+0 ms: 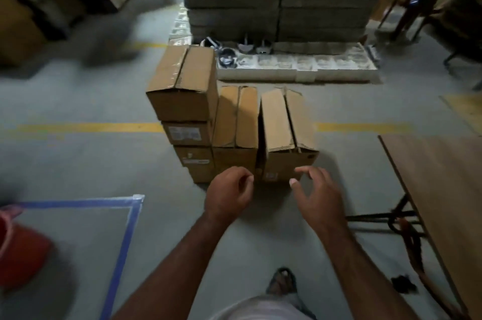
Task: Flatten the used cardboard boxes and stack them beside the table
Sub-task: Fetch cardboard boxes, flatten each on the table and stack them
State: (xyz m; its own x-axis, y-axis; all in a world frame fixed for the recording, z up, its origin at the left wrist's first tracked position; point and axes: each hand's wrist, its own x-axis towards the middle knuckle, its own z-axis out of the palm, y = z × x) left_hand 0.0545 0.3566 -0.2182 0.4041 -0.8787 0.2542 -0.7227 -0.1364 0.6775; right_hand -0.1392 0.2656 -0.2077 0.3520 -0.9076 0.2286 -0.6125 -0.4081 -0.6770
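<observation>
Right hand, fingers spread and empty, I see nearest the rightmost box just ahead, long axis running away; left hand loosely curled, empty.

A warehouse: floor lines, stacked cartons, palletised goods.

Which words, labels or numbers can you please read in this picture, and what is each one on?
None is legible.
White label on the middle box of the left stack: too blurred to read.
Label strip on the bottom box of that stack: too blurred.
Faint print on the front of the right-hand box: too small and blurred.
</observation>
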